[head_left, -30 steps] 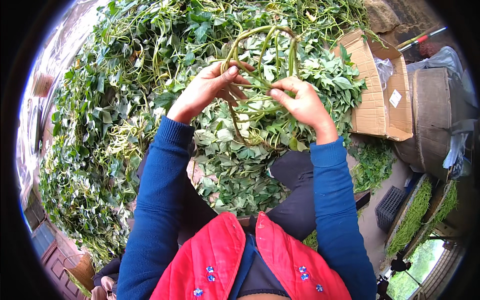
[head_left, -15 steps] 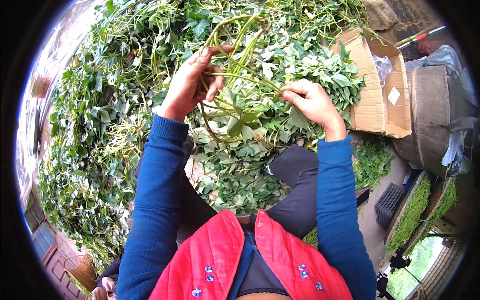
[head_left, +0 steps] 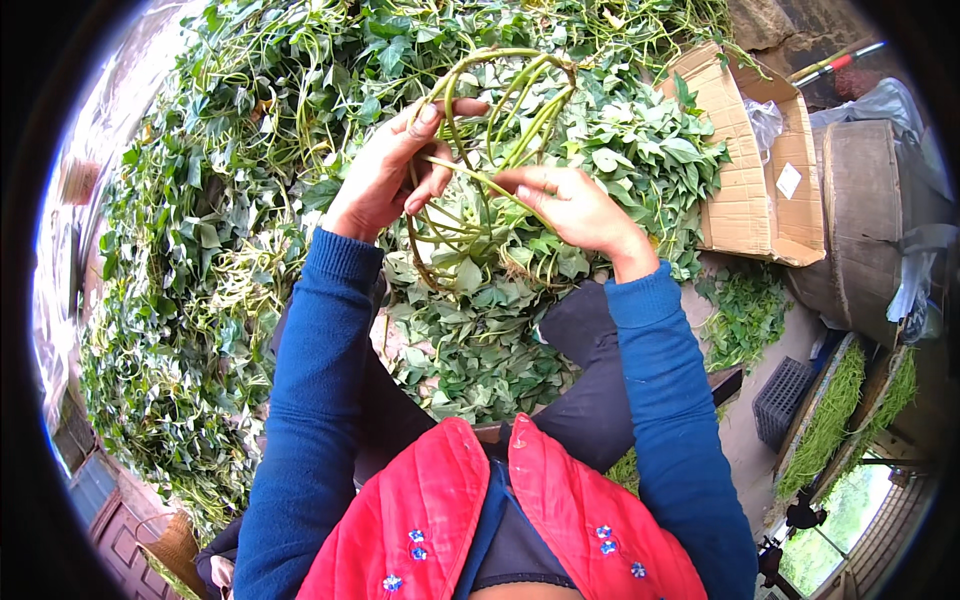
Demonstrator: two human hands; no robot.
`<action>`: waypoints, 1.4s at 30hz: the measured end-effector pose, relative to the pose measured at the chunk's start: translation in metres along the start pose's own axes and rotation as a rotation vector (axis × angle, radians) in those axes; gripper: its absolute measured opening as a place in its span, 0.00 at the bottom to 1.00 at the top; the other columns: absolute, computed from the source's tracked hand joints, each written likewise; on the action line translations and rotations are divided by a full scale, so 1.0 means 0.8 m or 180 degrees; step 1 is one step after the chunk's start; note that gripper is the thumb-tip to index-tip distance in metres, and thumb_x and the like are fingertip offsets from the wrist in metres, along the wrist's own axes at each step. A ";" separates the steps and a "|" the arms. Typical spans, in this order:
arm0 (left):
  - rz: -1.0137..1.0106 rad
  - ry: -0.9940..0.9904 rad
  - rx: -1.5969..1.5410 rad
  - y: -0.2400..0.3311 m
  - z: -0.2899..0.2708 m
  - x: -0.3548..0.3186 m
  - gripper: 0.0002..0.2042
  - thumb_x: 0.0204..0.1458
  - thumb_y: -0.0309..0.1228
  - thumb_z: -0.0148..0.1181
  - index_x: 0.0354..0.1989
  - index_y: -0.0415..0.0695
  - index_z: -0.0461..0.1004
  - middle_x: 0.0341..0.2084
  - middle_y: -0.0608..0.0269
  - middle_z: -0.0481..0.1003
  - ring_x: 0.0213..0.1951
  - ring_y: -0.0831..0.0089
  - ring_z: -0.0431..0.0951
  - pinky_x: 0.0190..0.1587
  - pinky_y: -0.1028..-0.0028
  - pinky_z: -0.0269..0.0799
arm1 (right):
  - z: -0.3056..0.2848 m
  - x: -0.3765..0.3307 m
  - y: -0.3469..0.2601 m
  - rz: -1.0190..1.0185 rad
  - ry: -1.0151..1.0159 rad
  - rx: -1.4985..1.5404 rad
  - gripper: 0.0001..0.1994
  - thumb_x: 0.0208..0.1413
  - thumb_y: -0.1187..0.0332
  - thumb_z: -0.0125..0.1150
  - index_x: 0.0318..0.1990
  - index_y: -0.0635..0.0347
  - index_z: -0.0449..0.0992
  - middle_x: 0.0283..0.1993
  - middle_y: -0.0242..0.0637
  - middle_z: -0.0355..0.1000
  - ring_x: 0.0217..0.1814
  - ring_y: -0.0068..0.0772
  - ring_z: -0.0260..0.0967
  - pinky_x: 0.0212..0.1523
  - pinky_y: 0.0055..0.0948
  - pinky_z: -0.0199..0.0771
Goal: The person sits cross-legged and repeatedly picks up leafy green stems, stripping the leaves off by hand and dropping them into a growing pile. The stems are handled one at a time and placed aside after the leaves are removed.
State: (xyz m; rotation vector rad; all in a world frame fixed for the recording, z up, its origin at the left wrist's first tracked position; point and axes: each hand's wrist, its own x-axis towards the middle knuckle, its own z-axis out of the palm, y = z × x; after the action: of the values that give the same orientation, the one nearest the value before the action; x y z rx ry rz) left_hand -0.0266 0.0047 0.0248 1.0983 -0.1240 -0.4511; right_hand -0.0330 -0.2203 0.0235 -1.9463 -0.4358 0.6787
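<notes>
A green vine (head_left: 520, 57) with long bare stems loops above the leaf pile. My left hand (head_left: 402, 160) is closed round its stems, the thumb and forefinger near the upper loop. Between the fingers of my right hand (head_left: 575, 207) is a lower stem of the same vine, which runs across from my left hand. A brownish stem end hangs below my left hand. Beneath both hands lies a broad heap of green leaves (head_left: 480, 360), and long leafy vines (head_left: 210, 230) are massed on the left.
An open cardboard box (head_left: 735, 150) stands on the right beside a large brown container (head_left: 865, 220). Lower right are a dark plastic crate (head_left: 780, 402) and round trays of thin green strips (head_left: 828, 420). A woven basket (head_left: 175, 550) is at lower left.
My right hand has moved left and slightly down along the stem, closer to my left hand. The vine's upper loop has shifted right and a little lower.
</notes>
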 end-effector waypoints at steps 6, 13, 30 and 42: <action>0.0193 0.0109 -0.0433 -0.002 -0.013 0.002 0.25 0.61 0.46 0.41 0.57 0.37 0.62 0.08 0.70 0.63 0.05 0.86 0.54 0.09 0.86 0.49 | 0.021 0.004 0.025 0.0472 -0.0121 0.0574 0.15 0.56 0.70 0.56 0.50 0.64 0.71 0.40 0.28 0.74 0.39 0.18 0.68 0.43 0.22 0.69; 0.0270 0.0172 -0.0676 0.003 -0.014 0.004 0.20 0.62 0.43 0.40 0.53 0.39 0.64 0.09 0.70 0.64 0.05 0.86 0.53 0.10 0.85 0.47 | 0.039 0.011 0.057 -0.0047 0.0227 -0.0579 0.12 0.51 0.70 0.62 0.44 0.58 0.75 0.34 0.33 0.73 0.32 0.22 0.68 0.33 0.22 0.68; 0.0481 0.0327 -0.1154 0.008 -0.030 0.016 0.15 0.62 0.38 0.43 0.49 0.40 0.66 0.11 0.68 0.65 0.06 0.84 0.54 0.11 0.83 0.49 | 0.027 0.009 0.051 -0.0463 0.1128 0.0005 0.07 0.50 0.71 0.61 0.37 0.60 0.79 0.34 0.34 0.74 0.34 0.27 0.71 0.37 0.24 0.71; 0.0005 0.0367 -0.1035 -0.010 -0.017 0.028 0.12 0.60 0.39 0.46 0.43 0.43 0.67 0.12 0.69 0.65 0.08 0.83 0.57 0.10 0.85 0.48 | -0.018 0.028 0.107 0.0317 0.3037 0.2043 0.09 0.54 0.74 0.50 0.39 0.71 0.71 0.34 0.43 0.73 0.31 0.35 0.72 0.29 0.27 0.74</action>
State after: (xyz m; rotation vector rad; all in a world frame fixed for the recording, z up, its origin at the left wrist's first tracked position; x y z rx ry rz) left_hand -0.0046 0.0043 0.0091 0.8020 0.0493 -0.3896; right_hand -0.0053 -0.2558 -0.0544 -1.4501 0.4305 -0.1095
